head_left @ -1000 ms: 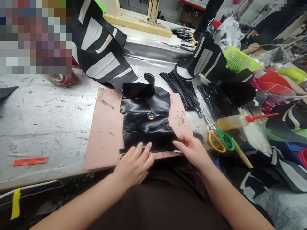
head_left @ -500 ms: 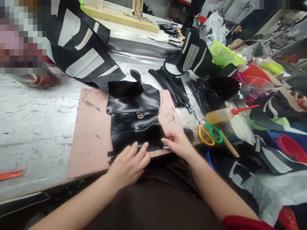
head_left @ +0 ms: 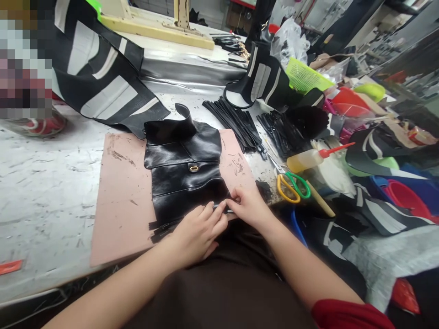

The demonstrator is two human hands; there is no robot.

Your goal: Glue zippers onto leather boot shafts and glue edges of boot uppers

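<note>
A glossy black leather piece (head_left: 187,157), with a small gold oval fitting on it, lies on a pink board (head_left: 121,196). Along its near edge runs a black zipper (head_left: 163,227), its end sticking out at the left. My left hand (head_left: 199,233) rests over that near edge with its fingers stretched out, covering part of the zipper. Right beside those fingertips, my right hand (head_left: 248,205) pinches the near right corner of the leather, thumb against forefinger. What lies under my fingers is partly hidden.
To the right are scissors (head_left: 291,185) with green and yellow handles, a glue bottle (head_left: 305,160) with a red nozzle, and bundled black strips (head_left: 236,121). Black leather panels (head_left: 109,91) with white patches lie at the back left. A green basket (head_left: 307,76) stands farther back.
My left hand has slid right along the near edge, and its fingertips now reach my right hand. More of the zipper's left end shows. The whole view has shifted slightly.
</note>
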